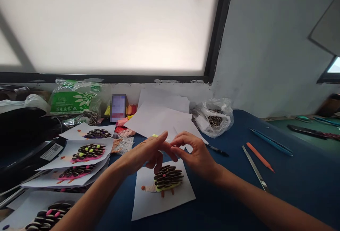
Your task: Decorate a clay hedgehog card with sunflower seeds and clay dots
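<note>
My left hand (143,152) has fingers apart; whether my right hand (198,156) clamps something, from here I cannot tell. The seed hedgehog (168,179) lies on the sheet (156,209), long axis crosswise, nose toward the left edge.

A hand could pass between the pen (217,150) and silver tool (253,165), behind the obstructing right forearm (249,191).

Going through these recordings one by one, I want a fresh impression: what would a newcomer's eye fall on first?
Likely the hedgehog-like figure of dark seeds, on white paper at lower centre, with the left hand and right hand nearly meeting over its upper edge. Next, perhaps the similar figures on sheets at left and the bright pane filling the upper left.
</note>
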{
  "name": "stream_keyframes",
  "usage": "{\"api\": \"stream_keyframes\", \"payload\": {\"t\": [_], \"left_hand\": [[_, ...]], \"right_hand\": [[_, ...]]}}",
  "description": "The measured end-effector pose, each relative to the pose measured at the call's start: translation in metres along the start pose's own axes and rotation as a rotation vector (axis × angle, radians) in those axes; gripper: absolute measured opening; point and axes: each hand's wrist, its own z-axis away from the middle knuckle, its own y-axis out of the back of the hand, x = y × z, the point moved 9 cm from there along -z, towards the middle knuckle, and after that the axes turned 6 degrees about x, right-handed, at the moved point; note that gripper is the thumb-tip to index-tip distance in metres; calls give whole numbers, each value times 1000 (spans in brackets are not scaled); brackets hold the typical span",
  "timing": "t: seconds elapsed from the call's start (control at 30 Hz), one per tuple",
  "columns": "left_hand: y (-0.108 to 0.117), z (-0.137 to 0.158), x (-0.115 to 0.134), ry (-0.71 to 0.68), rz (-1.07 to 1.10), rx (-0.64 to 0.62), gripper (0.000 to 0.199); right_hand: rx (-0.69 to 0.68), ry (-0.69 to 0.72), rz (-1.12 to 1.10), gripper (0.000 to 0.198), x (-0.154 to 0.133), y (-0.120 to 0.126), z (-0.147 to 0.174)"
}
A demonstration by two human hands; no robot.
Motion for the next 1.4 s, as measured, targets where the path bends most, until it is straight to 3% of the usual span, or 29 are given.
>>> {"api": "stream_keyframes", "payload": {"t": [0.13,0.27,0.33,0.43,0.8,1.4], "left_hand": [[24,-5,-7,-15,-123,133,60],[69,-6,-8,-105,-603,532,38],[78,-6,-13,-117,-691,619,30],[84,-3,-17,-121,-830,699,24],[76,-3,-18,-111,-1140,703,28],[76,-8,-28,-71,-1111,622,30]], "right_hand": [[-30,39,19,12,-3,0,-1],[-250,-138,102,9,8,-11,0],[-375,-246,149,10,14,-16,5],[-439,-285,205,13,11,-15,7],[-483,-137,448,8,13,-26,12],[-512,-121,429,19,10,-33,16]]}}
